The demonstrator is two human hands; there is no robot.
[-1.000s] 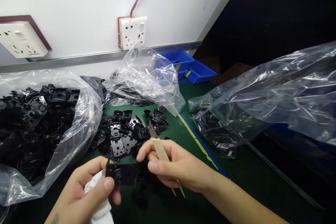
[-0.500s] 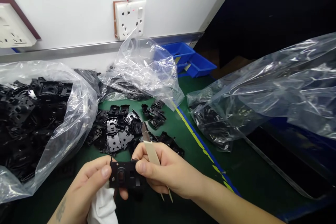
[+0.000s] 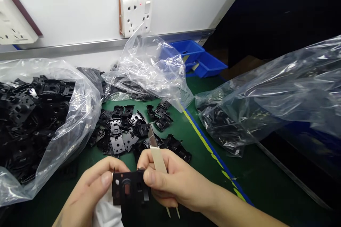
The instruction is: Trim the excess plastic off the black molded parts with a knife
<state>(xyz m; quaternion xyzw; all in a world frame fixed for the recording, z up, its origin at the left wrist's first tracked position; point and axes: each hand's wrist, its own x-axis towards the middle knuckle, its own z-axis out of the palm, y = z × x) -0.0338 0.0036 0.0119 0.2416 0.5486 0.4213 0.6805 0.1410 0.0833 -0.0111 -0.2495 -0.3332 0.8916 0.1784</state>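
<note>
A flat black plastic part (image 3: 131, 188), with a raised oval opening and small slots, is held up between both hands. My left hand (image 3: 92, 188) grips its left end between thumb and fingers; a white cloth (image 3: 108, 209) hangs below that palm. My right hand (image 3: 166, 179) pinches the right upper corner. Also in my right hand is a pair of beige tweezers (image 3: 159, 159), its metal joined end pointing up and its two tips down below the palm. Beyond the hands lies a loose pile of similar black parts (image 3: 117, 133) on the green mat.
To the left, a large clear bag (image 3: 85, 113) bulges with black parts. Another plastic bag (image 3: 149, 71) lies behind the pile, near blue bins (image 3: 210, 64) by the wall. A further bag (image 3: 255, 103) covers the right side. Blue-and-yellow tape (image 3: 202, 138) crosses the mat.
The black part has dropped slightly and tipped, with both hands still on it. My left fingers have slid further along its top edge. The whole view has shifted a little.
</note>
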